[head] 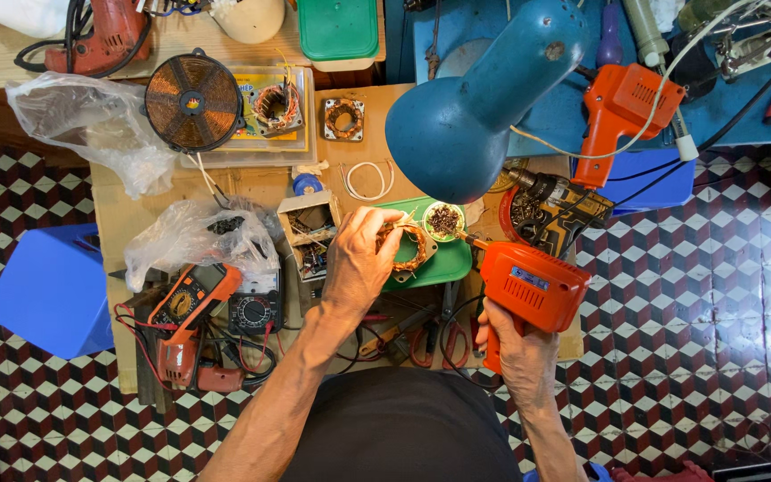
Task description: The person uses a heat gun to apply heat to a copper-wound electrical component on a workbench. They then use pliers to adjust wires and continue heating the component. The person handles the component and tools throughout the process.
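My left hand (360, 259) grips a copper-wound motor coil (409, 246) and holds it over a green tray (443, 265). My right hand (515, 344) grasps the handle of an orange soldering gun (528, 284). Its thin tip points left and reaches the coil's upper right edge. A small round dish of dark bits (443, 220) sits on the tray just beyond the tip. A big blue lamp shade (466, 116) hangs above the tray and hides part of the bench.
Two multimeters (191, 295) with red leads lie at the left, beside a clear plastic bag (198, 234). A flat copper spiral coil (193, 100) and other wound coils sit farther back. A second orange soldering gun (622, 112), pliers and scissors (421, 344), and a blue stool (51, 290) surround the bench.
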